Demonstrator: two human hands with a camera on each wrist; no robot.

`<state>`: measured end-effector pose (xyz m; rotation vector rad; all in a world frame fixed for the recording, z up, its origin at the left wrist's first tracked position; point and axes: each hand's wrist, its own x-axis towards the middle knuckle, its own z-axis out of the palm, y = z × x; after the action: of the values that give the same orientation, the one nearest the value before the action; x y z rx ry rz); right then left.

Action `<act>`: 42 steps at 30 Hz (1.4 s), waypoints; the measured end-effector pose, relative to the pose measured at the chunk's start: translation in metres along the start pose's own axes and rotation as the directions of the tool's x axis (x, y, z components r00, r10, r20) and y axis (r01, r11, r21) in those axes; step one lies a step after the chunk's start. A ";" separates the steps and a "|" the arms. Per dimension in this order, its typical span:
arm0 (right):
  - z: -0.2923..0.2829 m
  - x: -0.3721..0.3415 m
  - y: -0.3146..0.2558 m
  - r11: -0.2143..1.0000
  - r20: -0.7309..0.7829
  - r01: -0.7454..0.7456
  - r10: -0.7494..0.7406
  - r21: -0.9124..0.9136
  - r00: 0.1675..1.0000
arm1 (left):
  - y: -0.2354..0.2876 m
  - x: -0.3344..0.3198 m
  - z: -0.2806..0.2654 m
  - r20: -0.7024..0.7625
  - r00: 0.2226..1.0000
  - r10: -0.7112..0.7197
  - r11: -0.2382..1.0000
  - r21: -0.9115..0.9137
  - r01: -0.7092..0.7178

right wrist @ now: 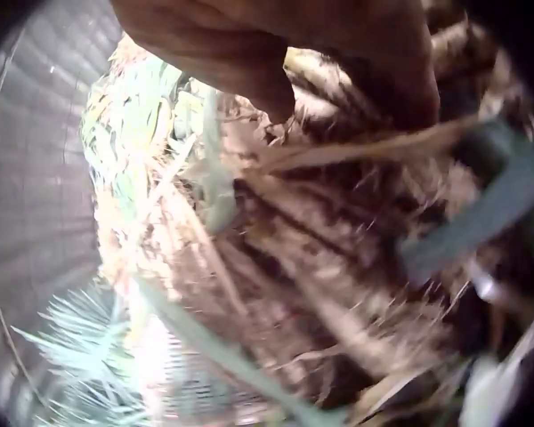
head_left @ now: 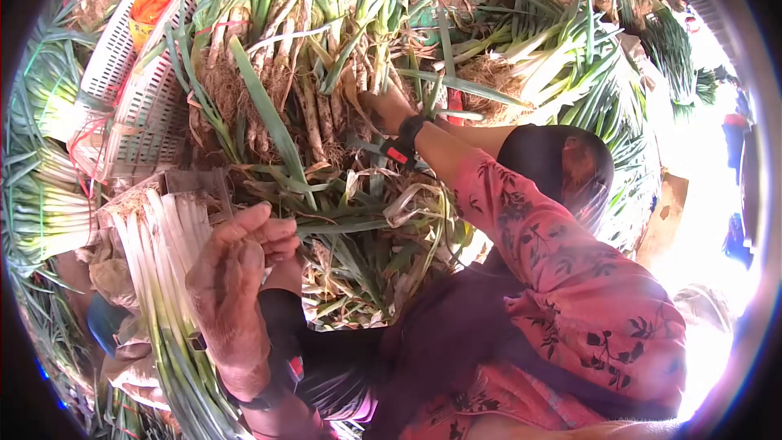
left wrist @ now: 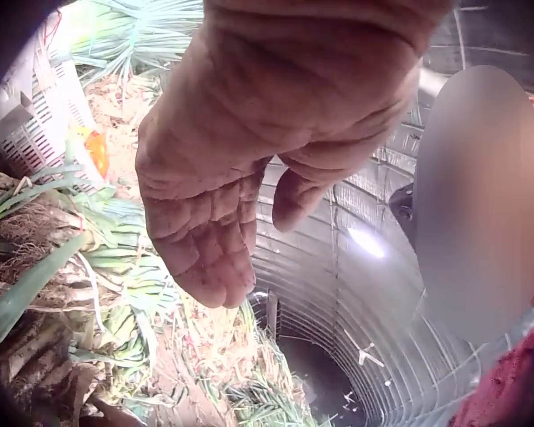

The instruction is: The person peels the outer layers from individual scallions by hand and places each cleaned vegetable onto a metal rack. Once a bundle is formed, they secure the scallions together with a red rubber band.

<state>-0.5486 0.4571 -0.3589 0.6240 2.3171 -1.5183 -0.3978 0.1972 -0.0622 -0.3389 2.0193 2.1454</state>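
Note:
My left hand [head_left: 232, 293] is raised, palm up with loosely bent fingers and nothing in it. In the head view it overlaps a row of clean white green onions [head_left: 159, 248] with long leaves. In the left wrist view, the left hand [left wrist: 222, 169] has its thumb apart from the fingers. Farther forward, my right hand [head_left: 389, 108] reaches into a heap of untrimmed green onions [head_left: 322, 106] with brown, rooty ends. In the right wrist view its thumb and fingers [right wrist: 418, 89] hang over pale stalks; I cannot tell whether they grip one.
A white plastic basket [head_left: 151, 126] with an orange bag [head_left: 153, 4] stands at the left. Peeled dry leaves [head_left: 350, 269] litter the ground between the legs. More green onions [head_left: 570, 65] are piled at the right. Another person [left wrist: 489, 205] is close by in the left wrist view.

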 end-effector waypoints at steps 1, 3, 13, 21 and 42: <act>0.004 0.002 0.004 0.996 0.042 -0.031 0.027 0.080 0.999 | 0.000 -0.001 0.001 0.008 1.000 -0.014 1.000 -0.023 0.014; 0.006 0.004 0.012 0.985 0.083 -0.068 0.056 0.157 0.995 | 0.001 -0.002 0.004 0.015 0.999 -0.046 0.999 -0.020 0.047; -0.027 -0.002 0.022 0.968 0.193 -0.064 0.017 0.241 0.981 | -0.010 0.006 0.013 0.077 0.993 -0.084 0.994 -0.065 0.089; -0.029 -0.026 -0.003 0.368 0.416 -0.287 -0.344 0.885 0.842 | -0.022 0.012 0.019 0.162 0.982 -0.094 0.995 -0.030 0.100; -0.010 -0.344 -0.108 0.710 0.518 -0.156 -0.328 0.686 0.790 | -0.027 0.028 -0.022 0.045 0.986 0.162 0.978 -0.142 -0.154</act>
<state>-0.3077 0.3629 -0.1074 0.0966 1.2410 -2.2516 -0.4159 0.1759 -0.0969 -0.1378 1.9313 2.3679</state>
